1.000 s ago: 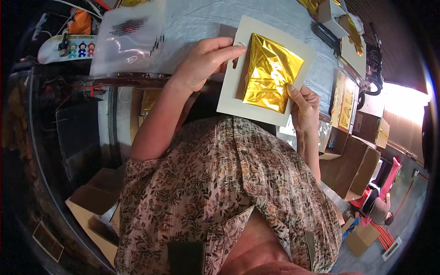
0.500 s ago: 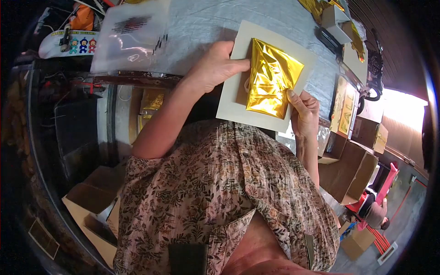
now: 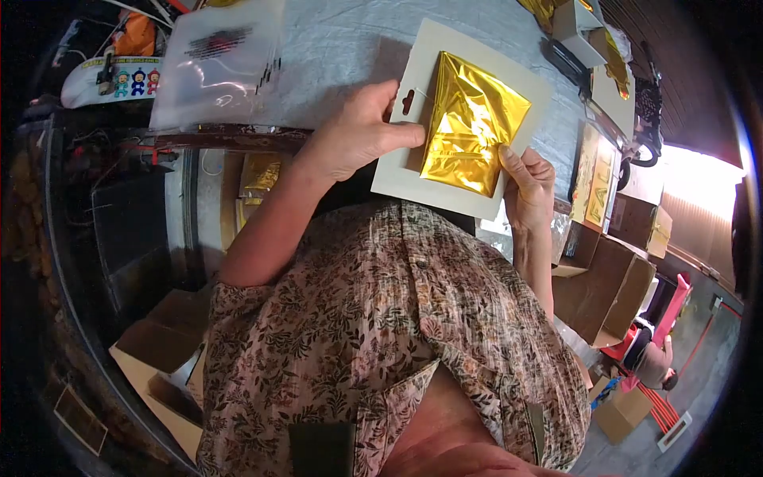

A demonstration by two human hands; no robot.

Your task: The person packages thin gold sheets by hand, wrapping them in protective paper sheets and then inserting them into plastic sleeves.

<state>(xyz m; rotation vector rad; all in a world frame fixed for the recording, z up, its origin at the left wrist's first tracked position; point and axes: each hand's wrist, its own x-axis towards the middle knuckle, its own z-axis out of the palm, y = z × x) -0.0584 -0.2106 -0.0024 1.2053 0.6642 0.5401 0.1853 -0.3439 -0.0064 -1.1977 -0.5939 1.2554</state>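
A pale backing card [image 3: 397,171] with a hang slot near its left edge is held tilted in front of my chest, over the table's near edge. On its face lies a folded packet of shiny gold foil [image 3: 477,119]. My left hand [image 3: 366,131] grips the card's left side, thumb across the front beside the foil and the other fingers mostly hidden behind. My right hand [image 3: 528,184] pinches the lower right side, its thumb pressing the foil against the card and its fingers curled at the edge.
Clear plastic bags [image 3: 218,71] lie on the grey covered table [image 3: 334,48] at left. White boxes [image 3: 576,36] with gold foil stand at the far right. Open cardboard boxes [image 3: 604,290] sit at lower right and lower left. Another person [image 3: 652,362] is further off at right.
The card has tilted and shifted slightly upward. My left thumb has slid down along its left side, and the hang slot now shows.
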